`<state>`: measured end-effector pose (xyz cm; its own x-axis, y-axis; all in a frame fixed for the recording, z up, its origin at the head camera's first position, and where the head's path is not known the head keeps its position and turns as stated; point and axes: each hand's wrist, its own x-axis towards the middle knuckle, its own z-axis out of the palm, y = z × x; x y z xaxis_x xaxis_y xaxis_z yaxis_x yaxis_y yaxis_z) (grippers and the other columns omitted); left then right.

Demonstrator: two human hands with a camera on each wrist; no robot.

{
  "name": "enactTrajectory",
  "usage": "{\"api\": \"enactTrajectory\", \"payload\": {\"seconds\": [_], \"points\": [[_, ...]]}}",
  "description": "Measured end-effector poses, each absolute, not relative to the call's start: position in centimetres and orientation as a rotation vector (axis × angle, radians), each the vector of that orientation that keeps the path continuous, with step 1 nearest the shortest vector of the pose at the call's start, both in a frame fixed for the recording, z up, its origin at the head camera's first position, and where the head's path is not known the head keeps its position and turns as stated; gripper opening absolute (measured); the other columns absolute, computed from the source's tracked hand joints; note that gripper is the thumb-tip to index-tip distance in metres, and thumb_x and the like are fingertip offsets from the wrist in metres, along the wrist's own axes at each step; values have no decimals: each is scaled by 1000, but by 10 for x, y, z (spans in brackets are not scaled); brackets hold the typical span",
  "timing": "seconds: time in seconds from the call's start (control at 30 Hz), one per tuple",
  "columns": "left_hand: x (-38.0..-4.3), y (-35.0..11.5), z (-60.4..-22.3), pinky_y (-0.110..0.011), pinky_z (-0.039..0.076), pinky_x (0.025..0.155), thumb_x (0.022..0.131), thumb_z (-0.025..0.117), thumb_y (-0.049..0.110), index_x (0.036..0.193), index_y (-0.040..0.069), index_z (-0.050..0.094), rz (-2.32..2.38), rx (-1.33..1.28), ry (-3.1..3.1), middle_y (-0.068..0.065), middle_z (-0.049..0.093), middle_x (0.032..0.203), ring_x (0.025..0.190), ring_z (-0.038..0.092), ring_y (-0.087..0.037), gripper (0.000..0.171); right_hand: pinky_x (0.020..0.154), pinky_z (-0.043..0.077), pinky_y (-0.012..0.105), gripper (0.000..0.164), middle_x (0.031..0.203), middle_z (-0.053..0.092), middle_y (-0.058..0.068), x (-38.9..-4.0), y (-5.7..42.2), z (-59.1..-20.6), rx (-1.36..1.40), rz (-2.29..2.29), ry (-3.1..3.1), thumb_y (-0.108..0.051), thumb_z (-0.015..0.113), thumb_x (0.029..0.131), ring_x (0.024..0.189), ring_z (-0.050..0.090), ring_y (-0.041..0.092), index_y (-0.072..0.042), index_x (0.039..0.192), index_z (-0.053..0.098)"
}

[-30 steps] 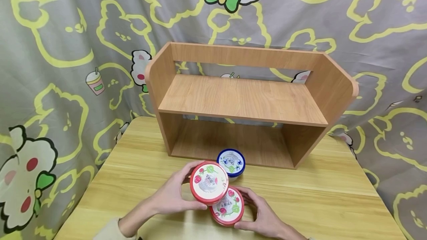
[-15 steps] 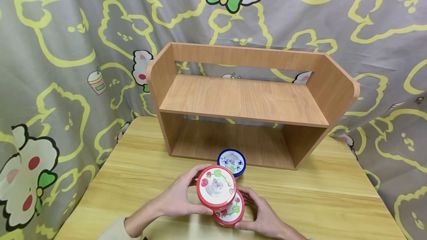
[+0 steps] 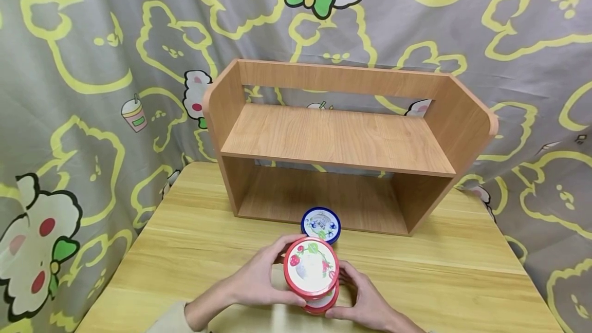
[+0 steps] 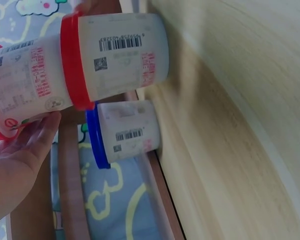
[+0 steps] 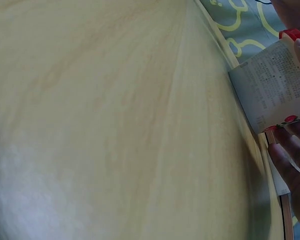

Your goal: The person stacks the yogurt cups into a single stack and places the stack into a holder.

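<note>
My left hand (image 3: 259,277) grips a white tub with a red, strawberry-printed lid (image 3: 311,267). That tub is over a second red-lidded tub (image 3: 322,302); in the left wrist view its base meets the lower tub's lid (image 4: 77,60). Around the lower tub curl the fingers and thumb of my right hand (image 3: 365,297). It stands on the table, and its printed side (image 5: 270,85) shows in the right wrist view. Just behind stands a tub with a blue lid (image 3: 320,224), partly covered by the upper red-lidded tub in the head view.
A two-tier wooden shelf (image 3: 337,135) stands at the back of the wooden table (image 3: 185,240). Its lower board's front edge is close behind the blue-lidded tub. A grey patterned curtain (image 3: 152,40) hangs behind and at both sides.
My left hand has carried the upper red-lidded tub right and slightly toward me, so it now covers most of the lower tub's lid. The right hand has stayed in place.
</note>
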<state>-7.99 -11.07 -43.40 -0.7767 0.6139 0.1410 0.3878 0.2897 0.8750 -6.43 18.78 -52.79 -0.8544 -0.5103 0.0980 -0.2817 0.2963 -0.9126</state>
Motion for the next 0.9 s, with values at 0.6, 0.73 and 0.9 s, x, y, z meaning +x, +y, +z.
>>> {"api": "enactTrajectory", "payload": {"seconds": [0.6, 0.73, 0.9], "points": [[-81, -102, -438, -31, 57, 108, 79, 94, 41, 158, 30, 37, 1465, 1005, 2327, 9, 60, 147, 129, 61, -7, 99, 117, 42, 20, 87, 156, 57, -5, -62, 187, -527, -626, -1564, 2338, -29, 90, 84, 139, 57, 7, -34, 156, 43], [-80, -102, -437, -30, 57, 109, 78, 94, 42, 159, 26, 37, 1451, 986, 2330, 10, 59, 147, 129, 60, -7, 101, 117, 42, 20, 86, 156, 57, -8, -61, 188, -526, -584, -1560, 2326, -28, 90, 84, 139, 56, 7, -36, 156, 43], [-80, -101, -437, -32, 57, 109, 79, 94, 42, 160, 27, 35, 1442, 1006, 2336, 11, 59, 148, 130, 60, -7, 101, 117, 41, 19, 86, 157, 56, -9, -61, 188, -525, -551, -1559, 2319, -27, 90, 84, 141, 55, 6, -36, 155, 43]]}}
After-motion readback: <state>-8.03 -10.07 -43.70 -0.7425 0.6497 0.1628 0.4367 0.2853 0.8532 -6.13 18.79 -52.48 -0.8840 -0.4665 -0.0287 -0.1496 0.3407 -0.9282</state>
